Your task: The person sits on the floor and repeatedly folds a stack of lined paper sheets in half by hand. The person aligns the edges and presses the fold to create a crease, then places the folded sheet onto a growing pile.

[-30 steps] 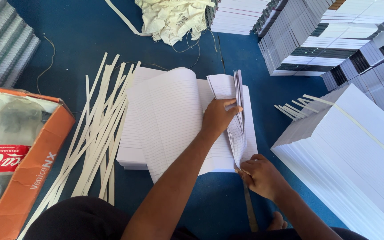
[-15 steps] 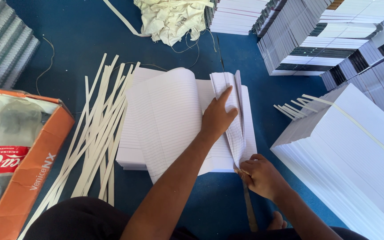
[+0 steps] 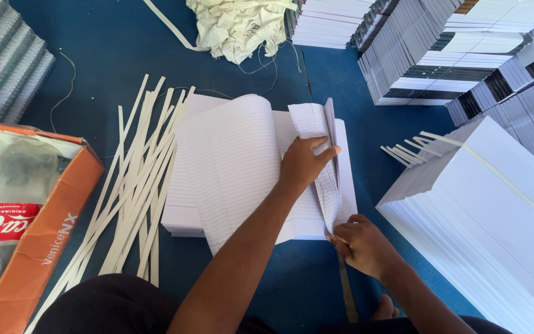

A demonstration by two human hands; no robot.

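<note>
Since a moment ago your left hand has slid a little up the stack of lined sheets, and the thin fold of pages beside it now stands more upright; your fingers press flat on the paper and grip nothing. Your right hand has barely moved: it stays closed around the long, narrow metal blade at the near corner of the stack, where the fold's lower edge meets it. The stack lies in the middle of the blue surface, its top sheets curling in a soft arch. Stiff, pale paper strips fan out just left of it, and a taller block of ruled paper sits to the right.
</note>
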